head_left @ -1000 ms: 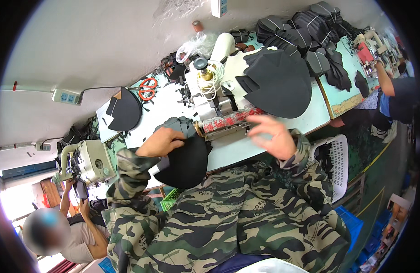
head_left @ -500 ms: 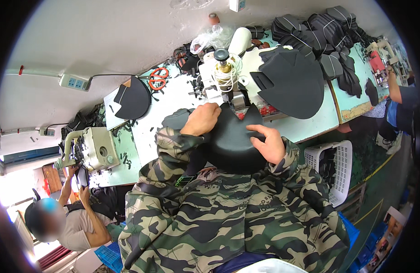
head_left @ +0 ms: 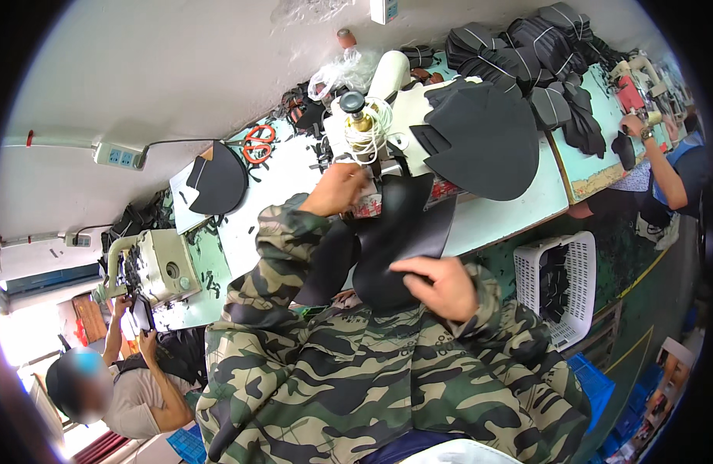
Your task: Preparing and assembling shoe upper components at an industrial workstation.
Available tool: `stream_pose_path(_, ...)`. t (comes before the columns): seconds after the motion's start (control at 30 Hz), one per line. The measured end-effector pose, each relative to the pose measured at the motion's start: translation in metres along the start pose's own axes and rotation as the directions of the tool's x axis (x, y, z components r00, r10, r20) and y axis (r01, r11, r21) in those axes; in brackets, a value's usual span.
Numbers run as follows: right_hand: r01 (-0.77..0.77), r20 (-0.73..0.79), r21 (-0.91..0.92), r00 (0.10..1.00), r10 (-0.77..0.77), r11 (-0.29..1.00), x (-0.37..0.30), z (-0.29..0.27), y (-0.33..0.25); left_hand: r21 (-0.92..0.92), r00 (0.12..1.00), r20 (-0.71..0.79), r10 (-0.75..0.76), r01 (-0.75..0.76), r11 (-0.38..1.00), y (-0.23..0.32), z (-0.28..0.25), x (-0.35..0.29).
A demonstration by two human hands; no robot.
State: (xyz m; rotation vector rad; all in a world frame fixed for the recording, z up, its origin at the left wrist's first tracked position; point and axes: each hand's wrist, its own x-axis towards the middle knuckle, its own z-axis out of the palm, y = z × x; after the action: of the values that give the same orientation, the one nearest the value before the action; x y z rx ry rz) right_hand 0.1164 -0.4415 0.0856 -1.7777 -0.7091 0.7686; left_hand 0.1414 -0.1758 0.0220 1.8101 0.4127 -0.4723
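A smooth black curved panel (head_left: 383,267) hangs from the front of a small bench machine (head_left: 364,139) with a black knob on top and a spool of pale thread or cord. The panel is bent, its lower end near my jacket. At the machine's left front is my left hand (head_left: 339,189), its fingers smeared by motion and partly hidden, close to the panel's upper edge. My right hand (head_left: 445,288) is open, index finger stretched out and its tip at the panel's right side. More dark material (head_left: 325,263) hangs left of the panel.
Orange-handled scissors (head_left: 257,144) and a black notched piece (head_left: 220,179) lie on the table's left. Stacked black pieces (head_left: 488,139) lie right of the machine, tied bundles (head_left: 519,66) behind. A white basket (head_left: 581,286) stands at right. Co-workers sit at both sides.
The black panel has gone from broad and notched to bent and narrow at the machine. My right hand has drawn down toward me; my left hand stays by the machine. The whole view has shifted slightly.
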Motion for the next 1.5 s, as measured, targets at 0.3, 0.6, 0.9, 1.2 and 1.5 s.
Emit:
stream_pose_path(0.3, 0.136, -0.318, -0.781, 0.753, -0.576, 0.609, 0.024, -0.131, -0.015, 0.925, 0.99, -0.139, 0.024, 0.122, 0.361, -0.095, -0.069, -0.079)
stream_pose_path(0.6, 0.093, -0.2, -0.79, 0.895, -0.398, 0.607, 0.056, -0.089, 0.081, 0.898, 0.95, -0.274, 0.148, 0.197, 0.393, -0.096, -0.056, -0.083)
stream_pose_path(0.9, 0.025, -0.151, 0.079, 0.988, -0.013, 0.997, 0.041, -0.029, 0.041, 0.409, 0.95, 0.257, -0.176, 0.058, 0.91, 0.009, -0.041, -0.1)
stream_pose_path(1.2, -0.007, -0.297, 0.046, 0.955, 0.02, 0.999, 0.026, 0.007, 0.069, 0.095, 0.999, 0.021, -0.034, 0.031, 0.995, 0.011, -0.002, -0.071)
stream_pose_path(1.5, -0.023, -0.305, -0.077, 0.952, -0.002, 0.997, 0.035, 0.013, 0.05, 0.49, 0.992, -0.129, -0.014, 0.076, 0.868, -0.012, 0.004, -0.026)
